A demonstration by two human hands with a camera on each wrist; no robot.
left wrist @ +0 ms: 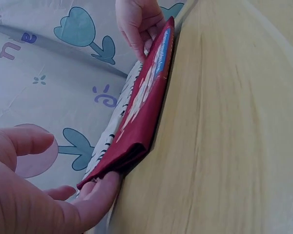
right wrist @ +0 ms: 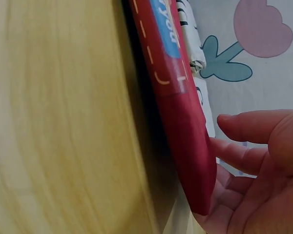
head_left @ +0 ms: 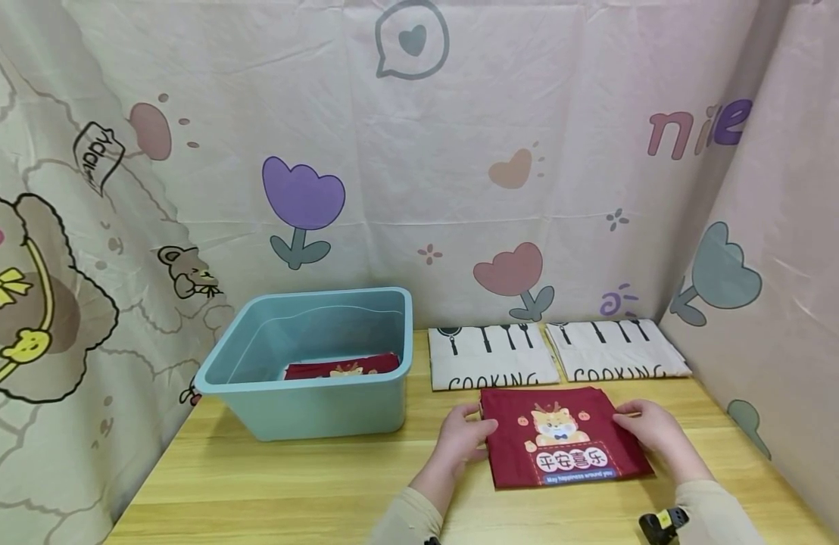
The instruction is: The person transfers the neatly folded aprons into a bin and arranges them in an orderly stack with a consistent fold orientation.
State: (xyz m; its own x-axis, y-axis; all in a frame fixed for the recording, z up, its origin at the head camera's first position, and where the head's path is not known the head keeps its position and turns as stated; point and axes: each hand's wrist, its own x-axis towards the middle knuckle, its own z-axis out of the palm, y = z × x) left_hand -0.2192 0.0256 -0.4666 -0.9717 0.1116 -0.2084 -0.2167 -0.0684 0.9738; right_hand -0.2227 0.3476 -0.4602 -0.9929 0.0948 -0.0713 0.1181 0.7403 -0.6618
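Note:
A folded dark red cloth (head_left: 518,446) with a cartoon animal, Chinese lettering and a blue strip lies on the table in front of me. My left hand (head_left: 458,435) is at its left edge. In the left wrist view, the fingers (left wrist: 100,195) reach under the fold while the thumb stays raised and apart. At the opposite edge is my right hand (head_left: 654,428). The right wrist view shows its fingers (right wrist: 239,156) touching the side of the cloth, the thumb lifted off. Parts of the fingers are hidden behind the cloth in both wrist views.
A light blue plastic bin (head_left: 324,412) stands to the left with another folded red cloth (head_left: 344,366) inside. Two folded white cloths printed COOKING, one on the left (head_left: 470,359) and one on the right (head_left: 624,356), lie along the back. Patterned curtains (head_left: 392,151) surround the wooden table (head_left: 290,484).

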